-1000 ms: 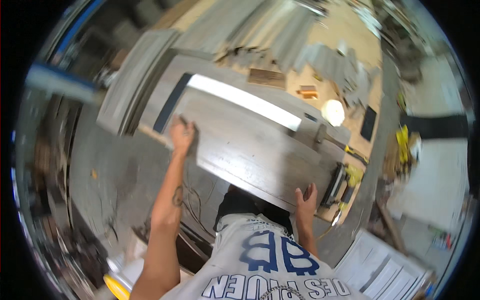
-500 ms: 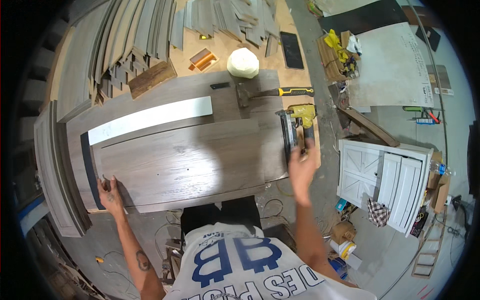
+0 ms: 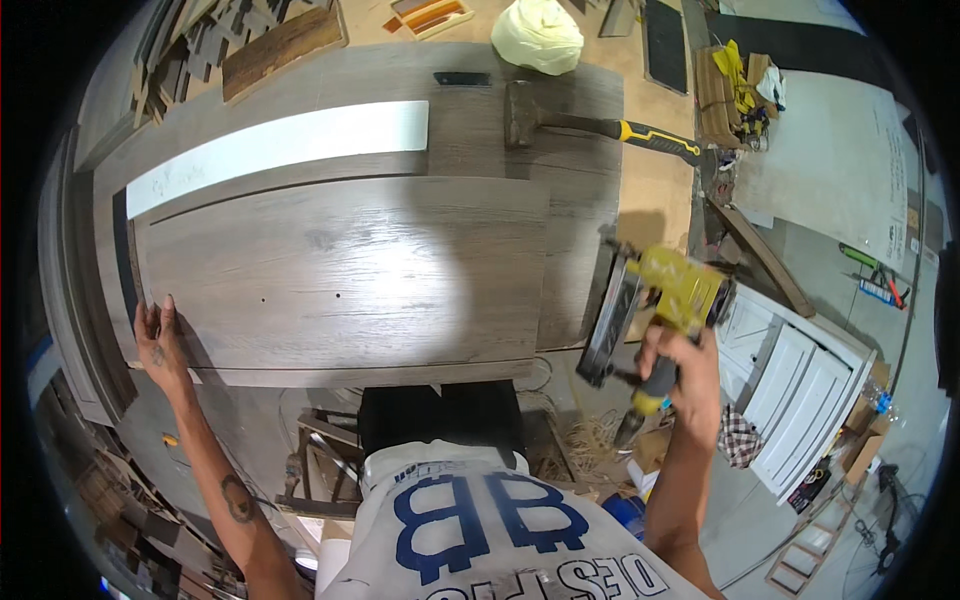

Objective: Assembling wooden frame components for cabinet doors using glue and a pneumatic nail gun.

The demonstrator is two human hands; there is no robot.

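My right hand [image 3: 682, 372] is wrapped round the handle of a yellow and black nail gun [image 3: 684, 287], lifted at the right of the bench. Its long dark magazine slants down beside the grip. At the left end of a grey wood-grain panel [image 3: 400, 270], my left hand [image 3: 160, 335] rests with fingers stretched out along the narrow end piece. A dark strip [image 3: 124, 250] runs beside those fingertips. Across the panel's far side lies a long white strip [image 3: 290, 150]. Two small dark holes show in the panel face.
A hammer [image 3: 600, 125] with a yellow and black handle lies beyond the panel, near a pale yellow bundle [image 3: 538, 36]. A brown wood block [image 3: 283, 50] and a small dark piece [image 3: 462, 79] are at the back. Right of the bench stands a white cabinet [image 3: 800, 370].
My right hand has taken hold of the nail gun and lifted it off the bench, nearer to me. My left hand stays at the panel's left end. The whole view has shifted.
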